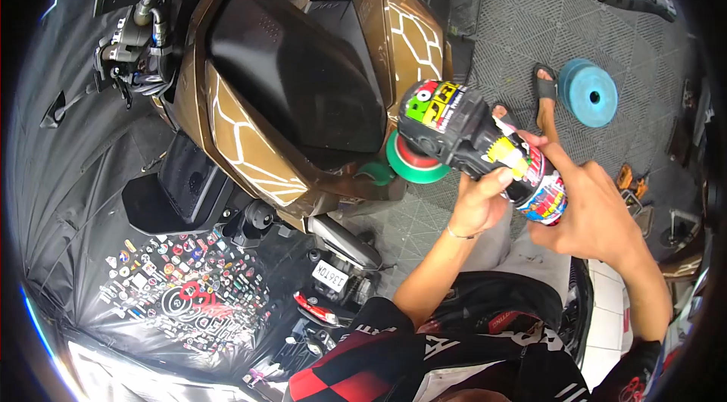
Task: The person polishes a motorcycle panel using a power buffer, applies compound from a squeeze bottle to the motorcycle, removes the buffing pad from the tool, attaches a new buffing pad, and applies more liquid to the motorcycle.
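Observation:
A black power polisher with bright stickers is held in both of my hands. My left hand grips its body from the left, thumb on top. My right hand wraps round its rear handle; the undersides of the fingers are hidden. The polisher's green pad with a red backing rests against or very close to the glossy rear panel of a brown and black motorcycle. I cannot tell whether the pad touches it.
The motorcycle's black seat fills the upper left. A blue round stool stands on the grey tiled floor, beside a sandaled foot. A license plate and a sticker-covered black cover lie lower left.

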A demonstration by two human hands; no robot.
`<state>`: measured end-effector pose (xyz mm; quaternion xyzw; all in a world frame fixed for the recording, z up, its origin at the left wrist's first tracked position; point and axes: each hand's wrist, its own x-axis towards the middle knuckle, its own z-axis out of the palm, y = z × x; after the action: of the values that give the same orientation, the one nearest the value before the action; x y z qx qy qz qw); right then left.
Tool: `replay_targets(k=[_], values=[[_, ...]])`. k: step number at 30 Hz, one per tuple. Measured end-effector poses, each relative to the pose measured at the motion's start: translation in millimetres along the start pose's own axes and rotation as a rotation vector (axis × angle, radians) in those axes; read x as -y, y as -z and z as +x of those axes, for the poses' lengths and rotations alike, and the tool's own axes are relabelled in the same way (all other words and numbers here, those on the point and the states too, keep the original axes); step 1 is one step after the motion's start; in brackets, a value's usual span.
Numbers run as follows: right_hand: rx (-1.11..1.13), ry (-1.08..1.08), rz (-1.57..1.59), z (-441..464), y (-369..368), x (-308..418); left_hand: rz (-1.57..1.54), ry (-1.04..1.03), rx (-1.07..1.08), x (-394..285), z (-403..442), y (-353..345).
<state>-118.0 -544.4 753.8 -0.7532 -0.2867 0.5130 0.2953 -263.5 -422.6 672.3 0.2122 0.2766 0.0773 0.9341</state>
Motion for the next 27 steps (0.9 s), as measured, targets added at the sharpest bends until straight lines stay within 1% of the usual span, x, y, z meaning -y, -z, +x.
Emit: replay_targets(k=[2, 3, 7, 9, 10, 12, 13, 14, 15, 16, 18, 21, 22, 24, 26, 27], values=[[-0.042, 0.072, -0.029, -0.1, -3.6, 0.7, 0.003, -0.015, 0.028, -4.5, -0.8, 0.4], [0.05, -0.05, 0.018, -1.5, -2.2, 2.3, 0.008, -0.012, 0.025, -4.5, -1.6, -0.9], [0.046, -0.059, -0.001, -5.5, 2.3, 5.7, -0.007, -0.009, 0.029, -2.0, -2.3, -3.9], [-0.037, -0.022, -0.034, -3.0, -2.2, 2.2, -0.024, 0.034, -0.024, -1.7, 0.1, -1.7], [-0.039, -0.018, -0.038, -0.9, -1.9, 3.8, -0.024, 0.029, -0.021, -3.0, 3.9, 0.6], [-0.052, -0.028, -0.115, 2.0, -4.8, 10.2, -0.044, -0.019, 0.096, -7.8, 12.6, 4.6], [-0.047, -0.029, -0.111, 2.9, -8.4, 12.2, -0.063, -0.009, 0.098, -10.0, 16.4, 6.2], [-0.101, 0.004, -0.147, 4.7, -11.9, 13.9, -0.026, -0.06, 0.117, -11.7, 21.4, 10.0], [-0.156, 0.038, -0.187, 6.4, -14.1, 15.2, -0.056, -0.059, 0.157, -14.0, 25.1, 13.0], [-0.156, 0.037, -0.187, 7.1, -15.3, 16.5, -0.087, -0.059, 0.195, -16.3, 26.5, 15.4], [-0.15, 0.021, -0.179, 9.1, -16.8, 18.0, -0.095, -0.06, 0.204, -17.5, 26.5, 15.4], [-0.112, 0.008, -0.133, 1.1, -22.0, 3.6, -0.026, 0.014, 0.078, -9.7, 7.9, 12.1], [-0.108, 0.007, -0.132, -3.8, -26.8, -1.5, 0.005, 0.067, -0.003, -4.9, -4.0, 9.3], [-0.12, 0.012, 0.158, -18.3, -44.2, -15.2, 0.13, 0.137, -0.103, 1.4, -21.9, 6.5], [-0.079, -0.088, 0.514, -31.3, -86.2, -39.2, 0.348, 0.223, -0.235, 6.4, -44.7, 12.5], [-0.088, -0.078, 0.622, -39.1, -110.3, -48.5, 0.421, 0.22, -0.198, 7.1, -52.8, 18.4]])
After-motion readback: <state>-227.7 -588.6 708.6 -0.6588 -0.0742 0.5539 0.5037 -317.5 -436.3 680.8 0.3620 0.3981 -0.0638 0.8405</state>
